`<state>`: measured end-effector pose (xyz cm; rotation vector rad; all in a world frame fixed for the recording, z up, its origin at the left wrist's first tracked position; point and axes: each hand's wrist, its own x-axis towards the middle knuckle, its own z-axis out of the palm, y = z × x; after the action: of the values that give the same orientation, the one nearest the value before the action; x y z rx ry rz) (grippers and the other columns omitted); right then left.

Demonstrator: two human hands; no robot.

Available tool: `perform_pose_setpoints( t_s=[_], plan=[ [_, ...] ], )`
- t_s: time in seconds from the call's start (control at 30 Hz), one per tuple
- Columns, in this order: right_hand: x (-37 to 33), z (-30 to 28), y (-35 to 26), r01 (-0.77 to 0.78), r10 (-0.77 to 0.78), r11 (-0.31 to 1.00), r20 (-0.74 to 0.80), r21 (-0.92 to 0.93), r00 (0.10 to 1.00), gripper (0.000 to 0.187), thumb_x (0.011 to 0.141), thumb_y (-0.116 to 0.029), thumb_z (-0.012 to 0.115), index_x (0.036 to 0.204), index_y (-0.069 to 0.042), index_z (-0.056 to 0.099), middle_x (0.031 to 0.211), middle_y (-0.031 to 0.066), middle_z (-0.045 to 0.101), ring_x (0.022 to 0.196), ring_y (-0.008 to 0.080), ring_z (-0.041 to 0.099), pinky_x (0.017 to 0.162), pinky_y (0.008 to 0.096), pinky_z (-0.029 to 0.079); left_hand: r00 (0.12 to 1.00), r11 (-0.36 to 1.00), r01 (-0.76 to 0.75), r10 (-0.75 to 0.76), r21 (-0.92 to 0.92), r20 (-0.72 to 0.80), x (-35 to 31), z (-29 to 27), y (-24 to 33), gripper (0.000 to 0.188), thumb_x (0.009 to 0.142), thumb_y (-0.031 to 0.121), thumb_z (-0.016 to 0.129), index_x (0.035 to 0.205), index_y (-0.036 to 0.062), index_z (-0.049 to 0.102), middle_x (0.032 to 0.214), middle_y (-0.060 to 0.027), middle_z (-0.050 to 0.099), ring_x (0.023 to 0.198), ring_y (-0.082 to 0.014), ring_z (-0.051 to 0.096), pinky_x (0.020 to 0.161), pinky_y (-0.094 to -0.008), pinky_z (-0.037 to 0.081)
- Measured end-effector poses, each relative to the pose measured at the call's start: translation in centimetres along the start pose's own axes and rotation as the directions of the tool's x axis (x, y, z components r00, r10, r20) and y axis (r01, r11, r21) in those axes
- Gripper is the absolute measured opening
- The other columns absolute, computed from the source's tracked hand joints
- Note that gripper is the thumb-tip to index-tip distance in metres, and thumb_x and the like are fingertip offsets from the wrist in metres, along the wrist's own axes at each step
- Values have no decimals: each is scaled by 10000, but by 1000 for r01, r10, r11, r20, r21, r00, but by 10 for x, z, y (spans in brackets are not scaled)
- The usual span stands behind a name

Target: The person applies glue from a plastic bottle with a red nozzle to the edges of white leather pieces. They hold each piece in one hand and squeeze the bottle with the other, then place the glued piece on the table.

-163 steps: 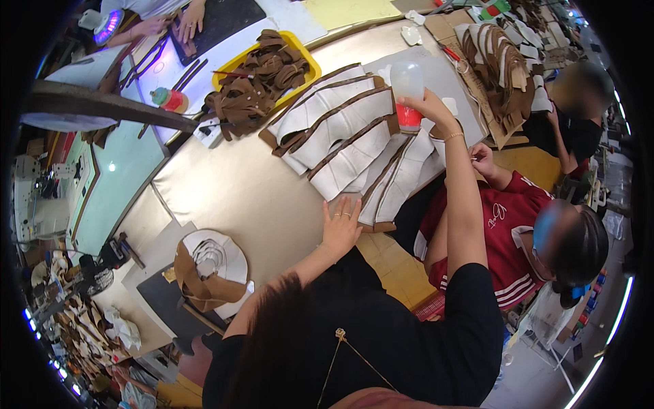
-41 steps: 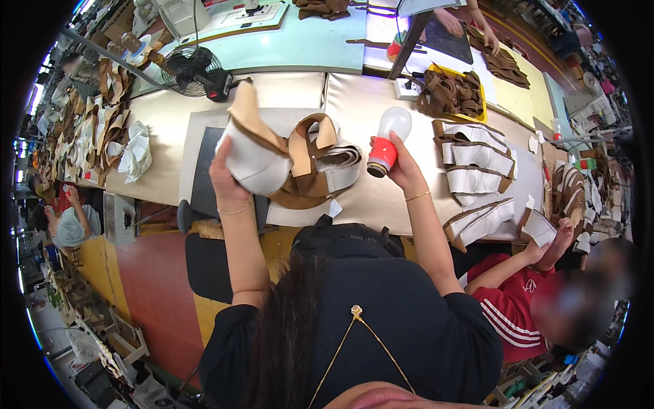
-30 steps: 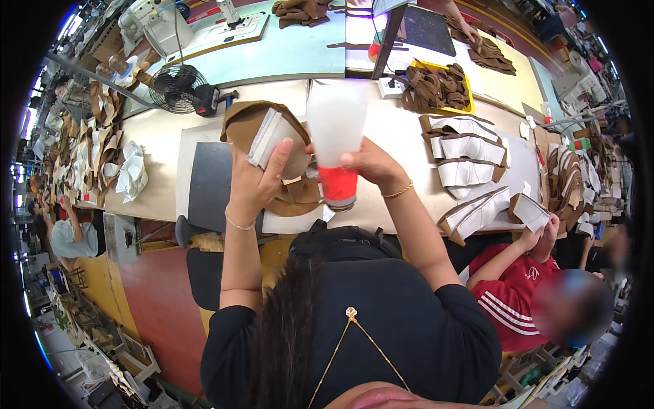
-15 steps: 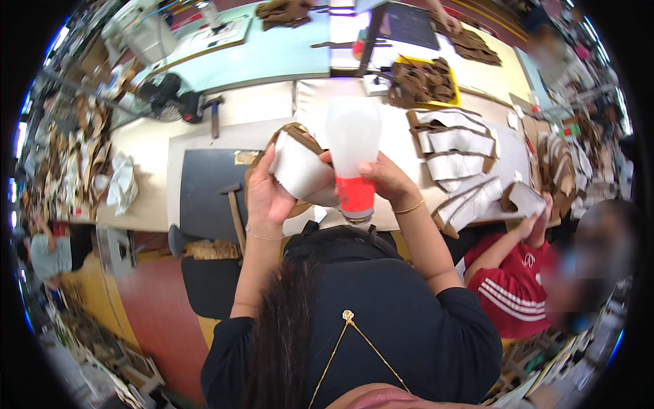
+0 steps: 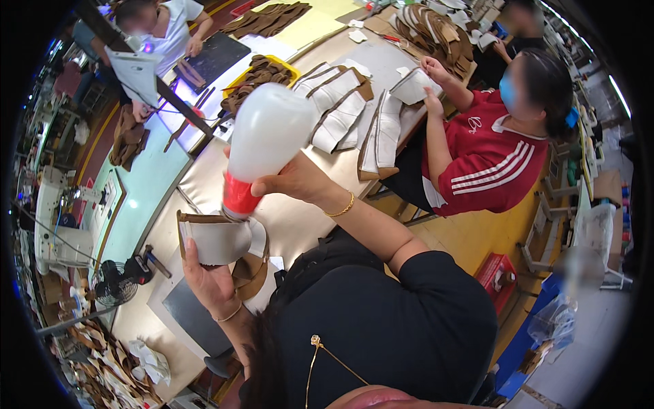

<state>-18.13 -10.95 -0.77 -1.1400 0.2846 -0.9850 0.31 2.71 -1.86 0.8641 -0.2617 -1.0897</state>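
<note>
My left hand is closed around the lower edge of a curved, white-faced piece with a brown border. In my right hand is a translucent white squeeze bottle with a red band, tilted so its red end points down. That end is at the piece's upper right edge; whether the two touch, I cannot tell. Beneath my hands lie another brown and white piece and, further left, a dark grey mat, partly hidden by my left arm.
White panels with brown edges lie beyond the bottle, near a yellow basket of brown pieces. A co-worker in a red shirt sits at right, holding a white piece. At left are a hammer and black fan.
My view has swung to the right, bringing the co-worker in red further into it. The bottle has gone from nearly upright to slanted, with its red end closer to the piece.
</note>
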Motion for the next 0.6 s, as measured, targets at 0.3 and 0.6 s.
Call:
perform_pose_setpoints(
  t_s=[0.3, 0.6],
  plan=[
    [-22, 6, 11, 319, -524, 555, -25, -768, 851, 634, 620, -266, 828, 1130, -34, 530, 1065, 86, 612, 969, 177, 594, 857, 317, 461, 987, 989, 98, -110, 108, 113, 0, 38, -34, 382, 945, 233, 436, 1213, -40, 438, 1165, -156, 536, 1055, -251, 545, 895, -401, 462],
    [-24, 10, -4, 208, -260, 958, -301, -196, 918, 477, 642, -172, 787, 1040, -7, 581, 942, 123, 639, 807, 217, 647, 696, 289, 513, 979, 982, 167, -175, 83, 104, 1, 36, -39, 385, 941, 244, 441, 1211, -31, 452, 1167, -138, 539, 1057, -231, 541, 916, -390, 442]
  ],
)
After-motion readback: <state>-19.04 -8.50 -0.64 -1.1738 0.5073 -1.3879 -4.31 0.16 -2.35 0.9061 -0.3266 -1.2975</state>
